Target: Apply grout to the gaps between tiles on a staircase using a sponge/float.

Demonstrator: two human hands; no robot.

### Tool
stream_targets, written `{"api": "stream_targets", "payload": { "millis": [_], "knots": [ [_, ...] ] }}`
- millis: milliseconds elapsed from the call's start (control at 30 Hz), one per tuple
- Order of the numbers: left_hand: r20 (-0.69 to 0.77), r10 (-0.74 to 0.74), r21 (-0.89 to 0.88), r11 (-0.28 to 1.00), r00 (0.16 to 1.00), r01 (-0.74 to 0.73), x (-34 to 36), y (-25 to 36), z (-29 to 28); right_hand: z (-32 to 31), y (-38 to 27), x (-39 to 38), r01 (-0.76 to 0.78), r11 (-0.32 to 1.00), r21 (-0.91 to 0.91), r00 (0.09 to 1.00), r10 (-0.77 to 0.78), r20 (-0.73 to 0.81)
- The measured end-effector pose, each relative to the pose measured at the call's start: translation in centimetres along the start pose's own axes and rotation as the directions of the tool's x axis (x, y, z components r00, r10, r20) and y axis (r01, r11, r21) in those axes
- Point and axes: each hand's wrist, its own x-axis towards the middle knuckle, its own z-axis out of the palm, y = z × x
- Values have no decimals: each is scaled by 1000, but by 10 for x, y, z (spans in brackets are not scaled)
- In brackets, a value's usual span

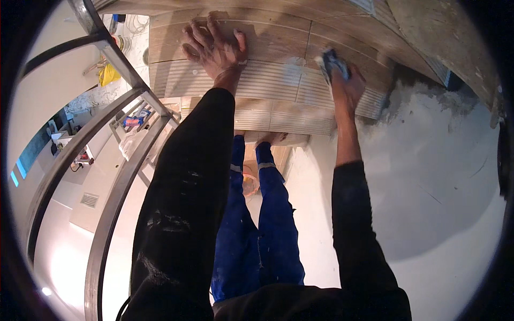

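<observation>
My left hand (216, 49) lies with its fingers spread on a wood-look tiled stair tread (273, 37). In my right hand (348, 84) is a crumpled, dirty blue-and-white rag (331, 63), pressed against the same step near its ribbed front edge (313, 88). Some blur covers the rag and fingertips. Between the hands, a pale smear (292, 69) marks the tile. Both arms are in black sleeves with whitish dust on the left one.
A metal railing (107, 214) runs along the left side. Lower steps (257, 119) carry my bare feet. An orange bucket (250, 182) stands below, beyond my legs. On the right rises a plastered wall (428, 176), and a yellow bag (110, 75) lies past the railing.
</observation>
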Motion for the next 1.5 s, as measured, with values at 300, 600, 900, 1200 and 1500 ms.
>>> {"api": "stream_targets", "payload": {
  "millis": [300,600,900,1200,1500],
  "knots": [
    [-18,22,21,1000,1000,-22,-2,-23,-1,50,-22,-77,462,866,-190,723,-244,646],
    [-11,2,-53,999,1000,-3,1,-11,-2,-13,11,-7,815,579,12,381,-552,742],
    [-9,14,-8,1000,1000,-14,1,-2,7,19,-2,43,561,757,-336,814,-429,392],
    [13,-5,-16,1000,1000,6,-2,-18,-6,2,6,-82,624,751,-214,706,-425,567],
    [27,-40,31,999,999,39,-2,4,-10,24,34,-86,533,772,-346,826,-386,412]
  ]
}}
